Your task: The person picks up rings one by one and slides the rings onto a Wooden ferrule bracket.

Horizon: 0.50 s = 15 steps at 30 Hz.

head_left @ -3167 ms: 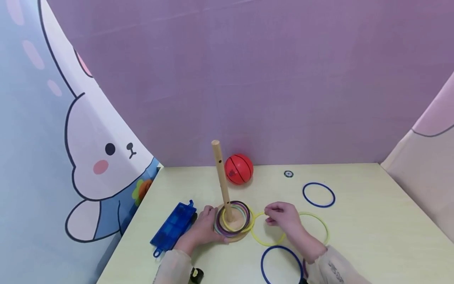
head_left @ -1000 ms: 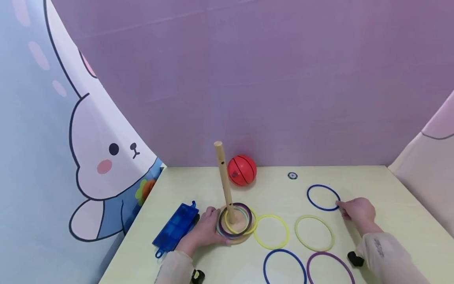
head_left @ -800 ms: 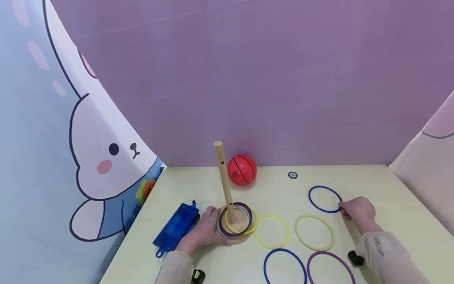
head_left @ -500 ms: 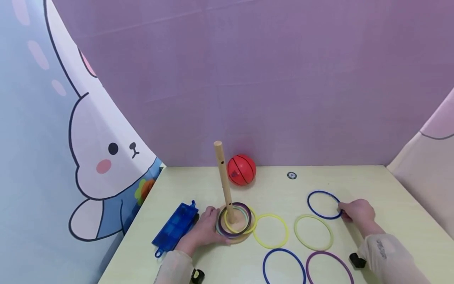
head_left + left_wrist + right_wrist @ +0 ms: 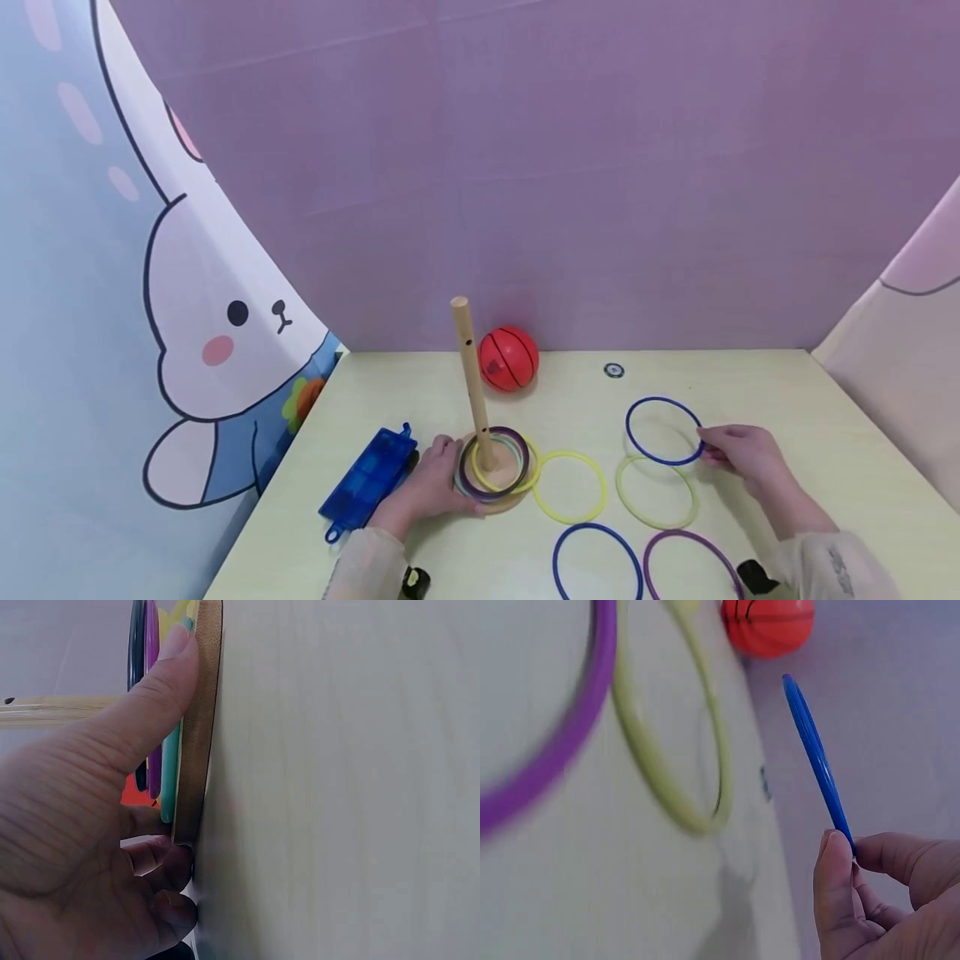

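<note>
Right hand [image 5: 738,460] at the right of the desk [image 5: 795,417], grip closed on a blue ring [image 5: 663,431], thumb and fingers pinching its right edge. Ring lifted clear of the desk and tilted, plain in the right wrist view, where the blue ring [image 5: 815,757] rises slantwise from the fingertips [image 5: 832,859] with the surface well below. Directly beneath and nearer, a yellow ring [image 5: 657,492] lying flat, its far edge overlapped by the held ring in the head view.

Left hand [image 5: 427,490] on the left of the desk, grip curled round the wooden base [image 5: 495,500] of the peg stand, thumb pressed over the rim and the stacked rings [image 5: 495,467], other fingers tucked against the base edge at desk level, as seen in the left wrist view [image 5: 112,825]. Wooden peg [image 5: 471,379] upright from the base, leaning slightly left.

Just right of the base, touching it, a second yellow ring [image 5: 570,487] flat on the desk. At the near edge, another blue ring [image 5: 597,560] and a purple ring [image 5: 692,565], side by side. Left of the left hand, a blue plastic case [image 5: 367,482]. Far behind the peg, against the purple wall, a red ball [image 5: 508,358]. Right of the ball, a small round dark disc [image 5: 613,369].
</note>
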Motion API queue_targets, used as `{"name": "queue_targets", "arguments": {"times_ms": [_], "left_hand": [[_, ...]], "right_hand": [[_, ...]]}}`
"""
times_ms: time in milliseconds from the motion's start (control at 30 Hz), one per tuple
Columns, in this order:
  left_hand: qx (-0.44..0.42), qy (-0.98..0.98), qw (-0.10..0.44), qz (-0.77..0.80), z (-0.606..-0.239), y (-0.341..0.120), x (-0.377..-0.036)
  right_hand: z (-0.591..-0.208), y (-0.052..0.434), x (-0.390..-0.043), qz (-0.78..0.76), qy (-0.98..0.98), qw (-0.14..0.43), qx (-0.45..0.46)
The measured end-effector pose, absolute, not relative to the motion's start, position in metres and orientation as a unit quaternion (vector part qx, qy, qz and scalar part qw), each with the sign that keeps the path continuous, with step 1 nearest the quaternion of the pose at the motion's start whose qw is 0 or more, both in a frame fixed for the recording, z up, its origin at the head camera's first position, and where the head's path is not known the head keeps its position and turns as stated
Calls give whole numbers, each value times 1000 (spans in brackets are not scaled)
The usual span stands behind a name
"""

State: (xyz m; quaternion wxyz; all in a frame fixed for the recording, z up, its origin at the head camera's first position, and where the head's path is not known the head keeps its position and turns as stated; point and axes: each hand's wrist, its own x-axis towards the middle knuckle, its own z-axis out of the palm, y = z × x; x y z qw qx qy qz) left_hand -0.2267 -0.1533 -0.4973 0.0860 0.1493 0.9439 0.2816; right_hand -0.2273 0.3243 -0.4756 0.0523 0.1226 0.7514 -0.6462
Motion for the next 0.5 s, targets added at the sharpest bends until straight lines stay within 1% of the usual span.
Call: {"name": "queue_targets", "arguments": {"times_ms": [233, 500], "left_hand": [[150, 943, 88, 282, -498, -154, -228], [150, 944, 85, 280, -500, -154, -230]], "right_hand": [[-465, 292, -208, -655, 749, 66, 76], [-454, 258, -193, -670, 736, 87, 42]]}}
